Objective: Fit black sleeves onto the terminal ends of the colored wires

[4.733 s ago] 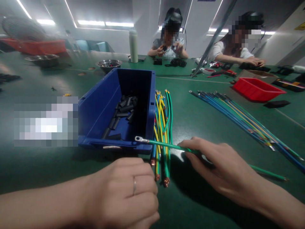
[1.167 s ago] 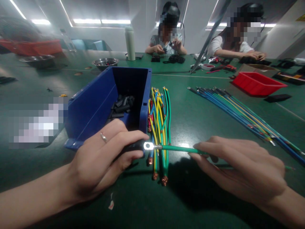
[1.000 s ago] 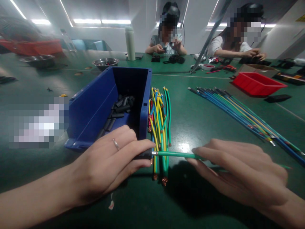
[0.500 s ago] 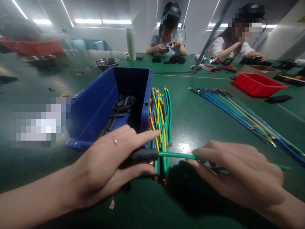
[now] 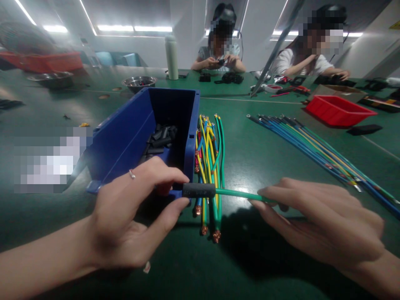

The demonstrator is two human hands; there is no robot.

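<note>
A short black heat-shrink tube (image 5: 200, 190) sits around the left end of a green wire (image 5: 237, 194). My left hand (image 5: 134, 212) has its thumb and index fingertip at the tube's left end, one above and one below. My right hand (image 5: 318, 221) pinches the green wire between thumb and fingers; the wire's far part is hidden under that hand. Beneath the tube lies a bundle of yellow, green, blue and red wires (image 5: 222, 154), with bare copper at the near ends. Beside my left hand stands a blue bin (image 5: 121, 137) holding loose black tubes (image 5: 161, 139).
On the right lies a row of long wires (image 5: 312, 146) with black sleeves on their far ends. A red tray (image 5: 340, 110), a steel bowl (image 5: 139, 83) and a pale bottle (image 5: 171, 58) stand farther back. Two people sit across the green table (image 5: 256, 166).
My left hand has drawn back left along the black tube, which now shows more fully. Tube and wire sit slightly higher. My right hand has shifted a little to the right.
</note>
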